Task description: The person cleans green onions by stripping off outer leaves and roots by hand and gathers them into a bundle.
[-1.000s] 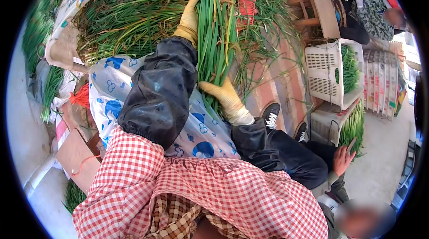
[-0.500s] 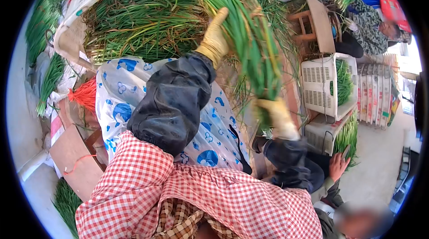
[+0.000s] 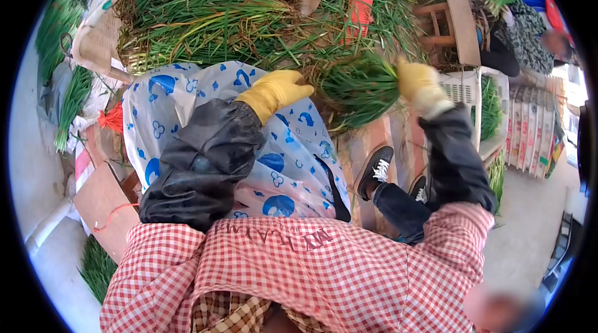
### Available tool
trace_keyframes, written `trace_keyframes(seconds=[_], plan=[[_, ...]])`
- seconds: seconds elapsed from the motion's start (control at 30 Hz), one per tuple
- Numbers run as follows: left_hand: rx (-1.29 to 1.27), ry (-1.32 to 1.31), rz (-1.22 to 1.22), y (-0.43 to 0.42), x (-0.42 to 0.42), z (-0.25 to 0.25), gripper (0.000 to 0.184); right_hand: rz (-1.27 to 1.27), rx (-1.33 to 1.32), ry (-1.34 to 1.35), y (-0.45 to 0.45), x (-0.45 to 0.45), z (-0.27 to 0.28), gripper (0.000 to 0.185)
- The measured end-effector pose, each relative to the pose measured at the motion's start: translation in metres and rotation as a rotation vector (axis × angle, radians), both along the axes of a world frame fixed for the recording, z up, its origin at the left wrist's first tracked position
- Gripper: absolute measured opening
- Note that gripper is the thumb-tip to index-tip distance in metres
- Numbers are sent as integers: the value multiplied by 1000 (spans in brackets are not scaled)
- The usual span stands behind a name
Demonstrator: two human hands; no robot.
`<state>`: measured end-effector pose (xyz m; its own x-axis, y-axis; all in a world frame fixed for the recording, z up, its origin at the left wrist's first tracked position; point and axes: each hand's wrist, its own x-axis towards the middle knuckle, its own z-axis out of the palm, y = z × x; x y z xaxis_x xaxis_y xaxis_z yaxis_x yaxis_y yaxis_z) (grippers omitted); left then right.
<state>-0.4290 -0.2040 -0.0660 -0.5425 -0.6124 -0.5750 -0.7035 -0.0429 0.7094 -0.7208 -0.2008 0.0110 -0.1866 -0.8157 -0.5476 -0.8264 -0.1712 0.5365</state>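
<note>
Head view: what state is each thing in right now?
Green bundle, leaves bunched
Left hand, gloved, holding nothing visible
Right hand, gloved, at the bundle's edge, grip unclear
Plastic sheet, spread and creased
Red object, lying among loose leaves
White crate, partly hidden, holding greens

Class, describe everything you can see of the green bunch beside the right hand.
The green bunch is a thick cluster of slender leaves, loosely fanned, with brownish, dry-looking strands towards its left end. It spreads sideways in the gap between the gloved left hand and right hand. The right fingers appear to meet its right edge, but blur hides how they hold it. Whether the left fingertips touch it, or anything supports it, cannot be told.
</note>
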Motion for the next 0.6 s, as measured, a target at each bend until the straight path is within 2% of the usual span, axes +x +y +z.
trace_keyframes(seconds=[0.03,0.07,0.1,0.17,0.23,0.27,0.33,0.37,0.43,0.47,0.5,0.53,0.6], plan=[[20,-6,11,1,2,-7,58,75,-3,15,-3,10,39,59],[53,39,81,4,0,-15,59,37,18,16,-2,27,75,63],[65,86,156,0,0,-19,60,69,-79,-43,7,35,100,64],[26,83,112,-6,-2,-23,61,19,-204,-69,10,33,76,60],[119,65,-11,-9,-4,-6,62,35,-15,15,4,6,-39,50],[130,42,25,-9,-2,-2,61,35,-15,16,5,0,-32,50],[116,76,105,-15,1,-18,60,202,-181,-107,-18,-8,-3,25],[135,107,158,-7,2,-26,60,185,-196,-116,-24,13,37,34],[209,33,215,-5,0,-8,57,141,-336,-187,-12,34,80,41],[133,24,181,-6,0,-11,56,54,-328,-169,-14,32,63,34],[55,7,143,-7,2,-14,56,-3,-325,-64,-11,29,24,33],[97,49,90,-11,0,-22,56,-3,-325,-70,-6,15,-9,33],[119,76,114,-7,-1,-19,56,19,-246,-45,-11,-47,-52,21]])
